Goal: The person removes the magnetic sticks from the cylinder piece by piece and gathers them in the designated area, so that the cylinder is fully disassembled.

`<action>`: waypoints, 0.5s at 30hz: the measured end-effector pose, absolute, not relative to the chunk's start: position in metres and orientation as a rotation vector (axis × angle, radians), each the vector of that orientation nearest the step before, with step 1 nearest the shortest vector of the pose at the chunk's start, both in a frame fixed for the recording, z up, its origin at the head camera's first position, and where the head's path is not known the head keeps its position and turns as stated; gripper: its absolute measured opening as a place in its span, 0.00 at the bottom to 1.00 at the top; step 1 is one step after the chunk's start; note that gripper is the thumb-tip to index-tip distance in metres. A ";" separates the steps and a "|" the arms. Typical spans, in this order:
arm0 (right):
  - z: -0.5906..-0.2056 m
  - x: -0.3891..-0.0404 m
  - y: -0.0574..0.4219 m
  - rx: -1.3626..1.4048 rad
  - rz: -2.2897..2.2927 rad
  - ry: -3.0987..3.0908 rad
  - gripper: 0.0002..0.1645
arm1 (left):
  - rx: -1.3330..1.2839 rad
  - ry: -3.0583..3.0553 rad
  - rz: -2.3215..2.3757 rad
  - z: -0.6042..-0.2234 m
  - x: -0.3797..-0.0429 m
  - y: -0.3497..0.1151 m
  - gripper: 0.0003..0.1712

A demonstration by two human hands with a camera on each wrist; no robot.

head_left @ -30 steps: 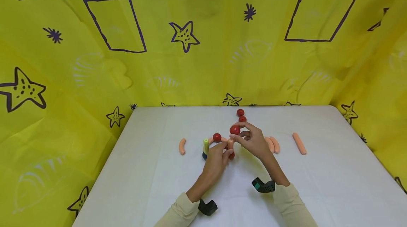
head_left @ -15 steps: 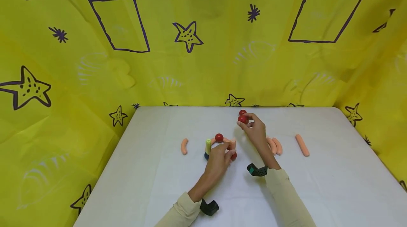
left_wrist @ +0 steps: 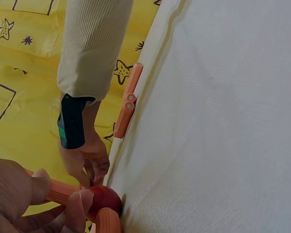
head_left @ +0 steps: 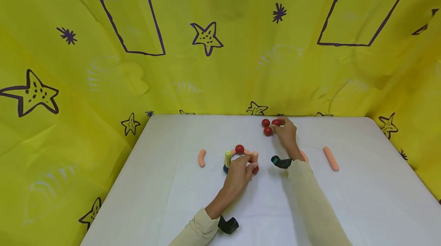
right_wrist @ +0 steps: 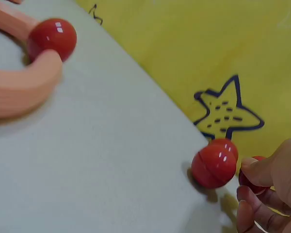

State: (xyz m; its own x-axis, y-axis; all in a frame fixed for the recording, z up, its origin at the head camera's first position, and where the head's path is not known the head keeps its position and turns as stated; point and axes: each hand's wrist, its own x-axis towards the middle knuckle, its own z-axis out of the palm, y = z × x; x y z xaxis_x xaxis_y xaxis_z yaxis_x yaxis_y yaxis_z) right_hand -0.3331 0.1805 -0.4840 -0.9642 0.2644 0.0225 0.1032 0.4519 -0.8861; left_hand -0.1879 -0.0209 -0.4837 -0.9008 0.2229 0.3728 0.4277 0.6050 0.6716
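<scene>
On the white table, a ring of curved orange sticks (right_wrist: pixel 24 92) and balls bears an upright yellow-green stick (head_left: pixel 227 158) above a dark blue ball (head_left: pixel 225 169), and an upright orange stick (head_left: pixel 255 157) above a red ball (head_left: pixel 255 170). My left hand (head_left: pixel 237 177) pinches a ridged orange stick (left_wrist: pixel 60 192) at the ring's right side, close to that ball. Near the far edge, my right hand (head_left: pixel 287 135) pinches a loose red ball (right_wrist: pixel 254 177) between thumb and fingers. Two more loose balls, a nearer red one (head_left: pixel 268 131) and a farther red one (head_left: pixel 265 123), lie just left of it.
A curved orange stick (head_left: pixel 201 158) lies left of the ring. To the right lie a straight orange stick (head_left: pixel 331 158) and a curved one (head_left: pixel 304 156) partly hidden by the right arm. A yellow patterned sheet (head_left: pixel 220 77) rises behind the table.
My right hand has carried the red ball from above the ring to the far edge, right of the two loose balls. The left hand keeps its grip at the ring.
</scene>
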 end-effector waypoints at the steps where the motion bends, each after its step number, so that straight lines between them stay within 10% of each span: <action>1: -0.485 -0.336 0.182 -0.335 1.524 -2.569 0.27 | -0.535 -2.582 -1.172 -0.484 -0.188 -0.021 0.07; 15: -0.496 -0.356 0.192 -0.311 1.479 -2.731 0.27 | -0.540 -2.579 -1.139 -0.484 -0.189 -0.022 0.08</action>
State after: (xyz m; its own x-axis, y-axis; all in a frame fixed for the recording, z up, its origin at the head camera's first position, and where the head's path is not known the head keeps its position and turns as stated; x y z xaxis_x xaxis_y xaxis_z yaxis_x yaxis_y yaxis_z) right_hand -0.3558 0.1920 -0.4962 -0.9800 0.1837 -0.0766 0.1646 0.5313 -0.8311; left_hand -0.1891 -0.0220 -0.4840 -0.8940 0.2256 0.3872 0.4381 0.6216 0.6494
